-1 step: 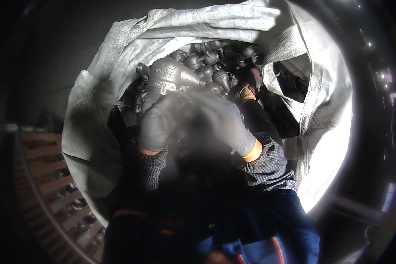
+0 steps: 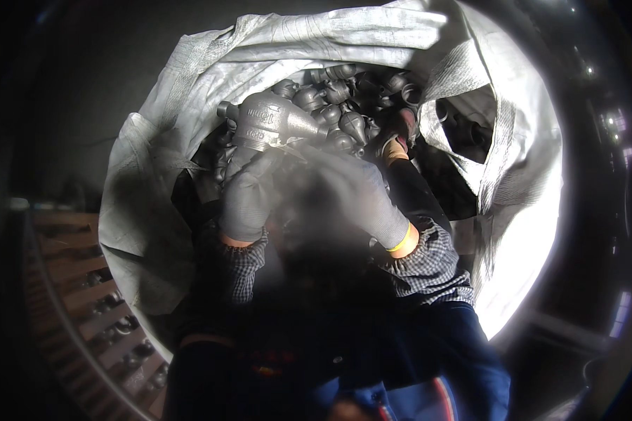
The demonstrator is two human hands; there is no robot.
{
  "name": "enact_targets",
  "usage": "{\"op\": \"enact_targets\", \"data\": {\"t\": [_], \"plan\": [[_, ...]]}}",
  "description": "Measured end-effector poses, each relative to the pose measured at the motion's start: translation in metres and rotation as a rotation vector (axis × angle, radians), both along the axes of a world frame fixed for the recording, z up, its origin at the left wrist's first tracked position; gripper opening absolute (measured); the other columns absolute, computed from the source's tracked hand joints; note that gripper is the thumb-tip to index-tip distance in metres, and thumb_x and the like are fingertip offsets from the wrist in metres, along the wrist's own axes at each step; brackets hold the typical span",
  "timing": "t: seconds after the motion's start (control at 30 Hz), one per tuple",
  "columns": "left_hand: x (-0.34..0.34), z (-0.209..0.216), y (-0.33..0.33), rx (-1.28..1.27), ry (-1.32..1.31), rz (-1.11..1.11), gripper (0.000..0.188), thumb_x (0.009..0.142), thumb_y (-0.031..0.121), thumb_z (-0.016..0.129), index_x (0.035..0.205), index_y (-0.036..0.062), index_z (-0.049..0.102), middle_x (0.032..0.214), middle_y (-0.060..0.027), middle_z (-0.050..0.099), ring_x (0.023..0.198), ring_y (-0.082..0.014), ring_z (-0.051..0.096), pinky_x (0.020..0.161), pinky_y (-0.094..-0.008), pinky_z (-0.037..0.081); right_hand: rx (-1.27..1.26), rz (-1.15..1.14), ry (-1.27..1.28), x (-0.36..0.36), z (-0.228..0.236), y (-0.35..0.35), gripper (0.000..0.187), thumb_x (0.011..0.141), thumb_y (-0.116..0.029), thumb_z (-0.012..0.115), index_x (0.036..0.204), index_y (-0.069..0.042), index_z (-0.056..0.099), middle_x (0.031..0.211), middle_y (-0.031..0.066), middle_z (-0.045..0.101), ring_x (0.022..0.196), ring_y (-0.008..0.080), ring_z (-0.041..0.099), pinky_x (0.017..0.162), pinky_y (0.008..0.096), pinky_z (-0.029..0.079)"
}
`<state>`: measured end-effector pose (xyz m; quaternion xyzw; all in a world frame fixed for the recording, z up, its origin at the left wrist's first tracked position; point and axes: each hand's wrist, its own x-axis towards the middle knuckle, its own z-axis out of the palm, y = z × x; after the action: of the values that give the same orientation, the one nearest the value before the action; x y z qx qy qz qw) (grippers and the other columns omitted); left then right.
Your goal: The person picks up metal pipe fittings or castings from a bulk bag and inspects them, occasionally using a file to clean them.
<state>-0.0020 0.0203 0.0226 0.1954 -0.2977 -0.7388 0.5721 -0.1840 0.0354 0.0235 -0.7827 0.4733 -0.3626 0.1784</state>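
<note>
A grey metal casting (image 2: pixel 270 116), a rounded pipe-fitting-like body with raised lettering, a short stub at its left and a tapered end at its right, is held up over the pile. My left hand (image 2: pixel 247 200), in a grey knit glove, is closed around its lower side. My gloved right hand (image 2: pixel 354 189) is closed, its fingertips against the casting's lower right edge. A small pale sliver shows at those fingertips; haze blurs the space between the hands, so what the right hand pinches cannot be made out.
Several similar grey castings (image 2: pixel 351 125) lie heaped inside a large white woven bag (image 2: pixel 144 217) around me. A bag strap loop (image 2: pixel 502 133) stands at the right. A shoe (image 2: pixel 402 130) rests among the castings. Outside, at lower left, a slatted wooden pallet (image 2: pixel 84 302) has metal parts below.
The casting has turned very slightly in my hands, its raised lettering shifting a little. Both hands stay in nearly the same place.
</note>
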Motion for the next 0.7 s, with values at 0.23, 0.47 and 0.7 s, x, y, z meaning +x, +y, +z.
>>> {"op": "enact_targets", "data": {"t": [0.23, 0.47, 0.7], "plan": [[0.006, -0.011, -0.004, 0.047, 0.243, -0.125, 0.042, 0.092, 0.000, 0.043, 0.134, -0.0010, 0.038, 0.128, -0.0148, 0.050, 0.118, -0.0235, 0.050, 0.101, -0.0374, 0.040, -0.011, 0.024, -0.165, 0.001, -0.001, -0.002, 0.036, 0.083, -0.002, 0.059, 0.118, -0.011, 0.062, 0.093, 0.0143, 0.065, 0.083, 0.0311, 0.063, 0.072, 0.0351, 0.051], [0.004, -0.004, -0.002, 0.074, 0.073, -0.084, 0.042, 0.092, 0.002, 0.042, 0.133, -0.0017, 0.039, 0.128, -0.0152, 0.050, 0.119, -0.0232, 0.049, 0.103, -0.0381, 0.038, -0.021, -0.011, -0.082, 0.003, 0.000, 0.000, 0.036, 0.084, -0.002, 0.057, 0.118, -0.011, 0.061, 0.101, 0.0139, 0.066, 0.090, 0.0312, 0.063, 0.075, 0.0350, 0.052], [0.003, -0.009, -0.002, 0.012, 0.069, -0.016, 0.026, 0.096, 0.010, 0.043, 0.115, -0.0039, 0.055, 0.110, -0.0132, 0.061, 0.098, -0.0206, 0.060, 0.085, -0.0322, 0.049, -0.007, 0.080, -0.174, 0.002, 0.000, -0.001, 0.036, 0.086, -0.001, 0.054, 0.120, -0.010, 0.060, 0.103, 0.0142, 0.066, 0.085, 0.0230, 0.066, 0.074, 0.0309, 0.051]]}}
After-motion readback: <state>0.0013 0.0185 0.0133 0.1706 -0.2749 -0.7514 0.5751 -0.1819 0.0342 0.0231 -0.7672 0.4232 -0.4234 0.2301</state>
